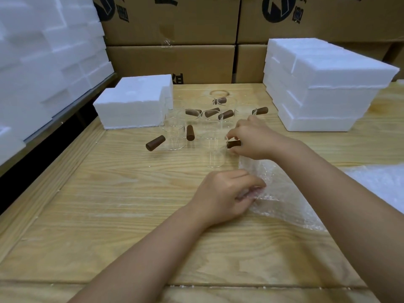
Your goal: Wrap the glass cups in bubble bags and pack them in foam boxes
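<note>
Right hand pinches brown handle of nearest glass cup mid-table, left hand pinches bubble bag edge close by; open table left, foam boxes behind.

I count eight glass cups, each with one brown handle, one bubble bag before me, at least four cardboard cartons.

Glass cups clustered at centre of table, nearest cup out front of the rest. Foam boxes on table just left of cluster; foam stack on table to the right. Bubble bag on table, front-right of nearest cup. Cardboard cartons behind table. Foam pile far left, off table.
</note>
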A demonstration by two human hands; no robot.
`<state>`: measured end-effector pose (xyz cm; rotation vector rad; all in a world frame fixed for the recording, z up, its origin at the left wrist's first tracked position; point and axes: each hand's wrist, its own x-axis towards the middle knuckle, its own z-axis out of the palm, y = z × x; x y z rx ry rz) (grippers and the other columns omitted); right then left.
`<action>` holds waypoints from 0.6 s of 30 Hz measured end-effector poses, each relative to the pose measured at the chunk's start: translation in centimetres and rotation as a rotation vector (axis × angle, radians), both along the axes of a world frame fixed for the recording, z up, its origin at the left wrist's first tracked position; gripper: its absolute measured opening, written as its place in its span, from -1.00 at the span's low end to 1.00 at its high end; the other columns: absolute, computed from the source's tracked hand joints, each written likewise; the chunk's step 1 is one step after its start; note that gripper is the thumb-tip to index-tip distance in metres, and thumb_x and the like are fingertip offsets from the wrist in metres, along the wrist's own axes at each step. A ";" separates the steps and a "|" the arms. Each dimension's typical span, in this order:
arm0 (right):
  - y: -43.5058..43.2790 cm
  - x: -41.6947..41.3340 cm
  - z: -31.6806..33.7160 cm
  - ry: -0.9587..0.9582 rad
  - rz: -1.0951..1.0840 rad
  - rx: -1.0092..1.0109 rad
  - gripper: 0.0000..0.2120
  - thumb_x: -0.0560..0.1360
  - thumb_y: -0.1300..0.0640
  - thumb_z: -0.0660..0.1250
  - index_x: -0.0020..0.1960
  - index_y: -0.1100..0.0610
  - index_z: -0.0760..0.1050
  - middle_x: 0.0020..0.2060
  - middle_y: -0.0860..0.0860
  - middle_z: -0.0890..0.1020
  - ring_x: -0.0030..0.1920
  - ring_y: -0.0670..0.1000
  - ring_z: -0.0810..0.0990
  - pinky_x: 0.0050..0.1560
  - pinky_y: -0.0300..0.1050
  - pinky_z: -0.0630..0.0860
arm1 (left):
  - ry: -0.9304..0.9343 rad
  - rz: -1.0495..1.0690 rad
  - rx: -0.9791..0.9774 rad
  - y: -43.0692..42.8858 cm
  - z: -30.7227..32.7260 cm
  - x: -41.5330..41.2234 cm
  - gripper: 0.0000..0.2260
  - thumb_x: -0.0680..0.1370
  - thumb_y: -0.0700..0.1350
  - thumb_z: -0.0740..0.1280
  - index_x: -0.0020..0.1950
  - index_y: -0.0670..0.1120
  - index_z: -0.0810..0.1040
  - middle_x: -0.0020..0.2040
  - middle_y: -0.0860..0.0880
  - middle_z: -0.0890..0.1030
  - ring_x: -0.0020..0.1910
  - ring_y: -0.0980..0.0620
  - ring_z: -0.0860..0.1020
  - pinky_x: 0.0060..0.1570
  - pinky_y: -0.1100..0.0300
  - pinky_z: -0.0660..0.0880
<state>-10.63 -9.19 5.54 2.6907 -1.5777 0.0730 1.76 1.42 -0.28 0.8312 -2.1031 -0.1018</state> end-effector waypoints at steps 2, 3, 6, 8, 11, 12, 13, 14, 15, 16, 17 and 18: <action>-0.3 0.1 -0.4 0.014 0.025 -0.029 -0.77 0.57 0.02 0.24 0.15 0.05 0.56 0.05 0.04 0.56 -0.01 0.01 0.21 0.01 -0.07 0.17 | 0.052 0.019 0.026 -0.1 0.0 -0.1 -0.93 0.47 -0.22 0.45 -0.08 -0.17 0.69 -0.35 -0.02 0.57 -0.39 0.09 0.45 -0.37 0.26 0.45; -0.3 0.1 -0.5 0.000 0.033 -0.027 -0.78 0.58 0.02 0.22 0.12 0.05 0.57 0.00 0.03 0.59 -0.02 0.00 0.20 0.00 -0.07 0.13 | 0.082 0.036 0.040 -0.1 0.1 -0.1 -0.91 0.49 -0.17 0.42 -0.10 -0.18 0.69 -0.35 -0.02 0.58 -0.39 0.16 0.41 -0.35 0.30 0.42; -0.1 -0.1 -0.8 -0.120 0.043 -0.067 -0.83 0.59 0.00 0.21 0.06 -0.03 0.56 -0.04 -0.06 0.61 0.03 -0.03 0.21 -0.07 -0.09 -0.02 | 0.190 0.111 0.089 -0.3 0.3 -0.1 -0.87 0.49 -0.15 0.40 -0.17 -0.19 0.68 -0.36 0.02 0.60 -0.37 0.26 0.36 -0.33 0.39 0.35; 0.6 -0.3 -0.4 -0.274 0.027 -0.135 -0.86 0.58 -0.02 0.22 0.02 -0.08 0.56 -0.06 -0.16 0.56 0.11 -0.01 0.25 -0.14 -0.10 -0.05 | 0.270 0.175 0.140 -0.5 0.4 0.0 -0.91 0.45 -0.21 0.41 -0.24 -0.18 0.66 -0.42 0.20 0.49 -0.42 0.27 0.37 -0.33 0.46 0.29; 1.6 -0.7 1.1 -0.562 -0.010 -0.138 -0.91 0.56 -0.03 0.26 -0.01 -0.15 0.54 -0.06 -0.27 0.49 0.25 -0.04 0.29 0.08 -0.12 0.02 | 0.396 0.240 0.244 -0.8 0.7 0.2 -0.88 0.42 -0.19 0.40 -0.33 -0.10 0.62 -0.51 0.28 0.40 -0.46 0.32 0.40 -0.33 0.49 0.27; 2.0 -1.0 1.7 -0.653 -0.011 -0.113 -0.93 0.56 -0.02 0.28 -0.03 -0.17 0.52 0.00 -0.25 0.51 0.27 -0.03 0.33 0.22 -0.06 0.10 | 0.435 0.264 0.287 -1.0 0.9 0.4 -0.87 0.42 -0.15 0.40 -0.34 -0.06 0.60 -0.52 0.25 0.41 -0.46 0.31 0.41 -0.34 0.47 0.28; 2.4 -1.2 2.3 -0.758 0.005 -0.075 -0.91 0.55 0.02 0.29 -0.04 -0.18 0.52 0.04 -0.22 0.54 0.25 -0.03 0.39 0.31 0.03 0.19 | 0.465 0.292 0.325 -1.2 1.0 0.5 -0.85 0.43 -0.12 0.41 -0.35 -0.02 0.58 -0.52 0.22 0.43 -0.46 0.29 0.41 -0.34 0.45 0.28; 2.9 -1.4 3.0 -0.887 0.034 -0.021 -0.89 0.55 0.07 0.30 -0.05 -0.15 0.53 0.03 -0.20 0.57 0.18 -0.05 0.46 0.30 0.06 0.29 | 0.489 0.325 0.358 -1.4 1.2 0.8 -0.83 0.44 -0.10 0.43 -0.35 0.01 0.57 -0.51 0.20 0.46 -0.46 0.27 0.42 -0.34 0.45 0.29; 3.5 -1.5 3.5 -1.021 0.065 0.047 -0.86 0.56 0.12 0.30 -0.06 -0.12 0.55 -0.02 -0.20 0.60 0.06 -0.10 0.51 0.23 0.00 0.38 | 0.518 0.363 0.392 -1.6 1.3 1.1 -0.83 0.44 -0.11 0.45 -0.34 0.02 0.57 -0.50 0.19 0.48 -0.45 0.27 0.43 -0.34 0.45 0.30; 4.1 -1.8 4.0 -1.121 0.090 0.125 -0.85 0.56 0.15 0.30 -0.07 -0.08 0.57 -0.08 -0.18 0.61 -0.06 -0.12 0.51 0.13 -0.09 0.41 | 0.554 0.403 0.420 -1.9 1.4 1.4 -0.82 0.45 -0.12 0.46 -0.34 0.04 0.58 -0.50 0.20 0.50 -0.45 0.28 0.44 -0.34 0.46 0.31; 4.7 -2.1 4.4 -1.172 0.112 0.204 -0.85 0.55 0.16 0.30 -0.07 -0.05 0.59 -0.10 -0.10 0.63 -0.13 -0.11 0.48 0.06 -0.14 0.40 | 0.594 0.442 0.440 -2.2 1.6 1.7 -0.81 0.45 -0.13 0.47 -0.34 0.06 0.58 -0.50 0.21 0.50 -0.45 0.29 0.44 -0.35 0.47 0.31; 5.1 -2.4 4.6 -1.176 0.133 0.279 -0.87 0.54 0.15 0.31 -0.08 -0.02 0.62 -0.09 0.03 0.64 -0.14 -0.07 0.46 0.02 -0.17 0.38 | 0.635 0.473 0.448 -2.4 1.8 2.0 -0.79 0.44 -0.13 0.47 -0.35 0.09 0.56 -0.51 0.22 0.50 -0.45 0.29 0.43 -0.36 0.47 0.33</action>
